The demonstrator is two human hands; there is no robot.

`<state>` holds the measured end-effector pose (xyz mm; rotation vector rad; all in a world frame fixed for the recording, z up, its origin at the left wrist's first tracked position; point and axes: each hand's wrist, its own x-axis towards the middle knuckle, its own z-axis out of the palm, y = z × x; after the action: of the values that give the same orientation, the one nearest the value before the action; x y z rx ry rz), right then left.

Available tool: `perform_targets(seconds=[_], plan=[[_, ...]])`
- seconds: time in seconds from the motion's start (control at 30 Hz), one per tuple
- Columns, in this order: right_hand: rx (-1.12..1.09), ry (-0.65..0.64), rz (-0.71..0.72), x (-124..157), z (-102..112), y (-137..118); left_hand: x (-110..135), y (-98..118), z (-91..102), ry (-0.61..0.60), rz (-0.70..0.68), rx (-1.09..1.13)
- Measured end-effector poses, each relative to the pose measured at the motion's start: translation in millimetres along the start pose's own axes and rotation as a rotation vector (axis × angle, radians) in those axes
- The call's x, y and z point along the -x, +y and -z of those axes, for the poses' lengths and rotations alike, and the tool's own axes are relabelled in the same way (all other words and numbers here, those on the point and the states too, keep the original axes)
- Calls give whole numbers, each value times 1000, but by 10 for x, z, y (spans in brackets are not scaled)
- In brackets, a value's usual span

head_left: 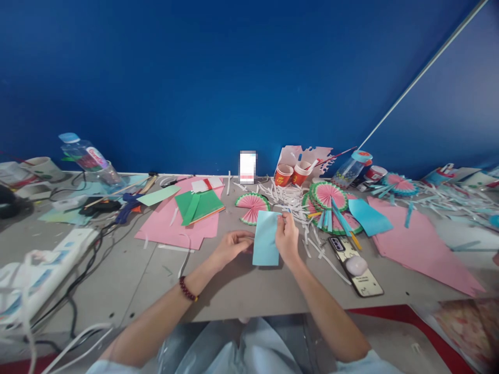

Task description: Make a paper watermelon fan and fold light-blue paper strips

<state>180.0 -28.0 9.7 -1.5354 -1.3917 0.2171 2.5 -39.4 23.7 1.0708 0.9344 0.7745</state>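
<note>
"The left hand (234,246), what has it got?"

"Its fingers are closed on the left edge of a light blue rectangular sheet of paper (266,239), low down. The right hand (286,236) pinches the opposite edge near the top corner, thumb and forefinger tight together."

"So both have the one sheet?"

"Yes. It's tilted up off the grey worktop (241,293), dead centre in front of the person. I can't tell whether its bottom edge touches the surface. Gripping it from both sides, I'd say, holds such thin paper flat and steady."

"And round about?"

"At twelve o'clock, just beyond the sheet, lies a pink pleated paper fan with a green rim (252,206). At ten o'clock are large pink paper sheets (175,228), with folded green ones (198,205) lying on them. Loose white paper strips (290,200) litter the stretch from one to three o'clock. At four o'clock from the right hand a smartphone in a pale patterned case (356,270) lies flat, apart from the paper but probably within reach. Two red paper cups (292,174) stand at one o'clock, back by the blue wall."
</note>
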Motion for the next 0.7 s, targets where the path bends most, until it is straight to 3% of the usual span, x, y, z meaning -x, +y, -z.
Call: perform_targets(seconds=[0.1, 0.3, 0.7], plan=[[5, -17, -9, 12, -6, 8, -10, 16, 37, 38, -14, 10], [16, -80, -14, 76, -80, -24, -68, -111, 36, 141, -157, -230], [46, -85, -4, 82, -110, -55, -25, -36, -25, 100, -181, -113]])
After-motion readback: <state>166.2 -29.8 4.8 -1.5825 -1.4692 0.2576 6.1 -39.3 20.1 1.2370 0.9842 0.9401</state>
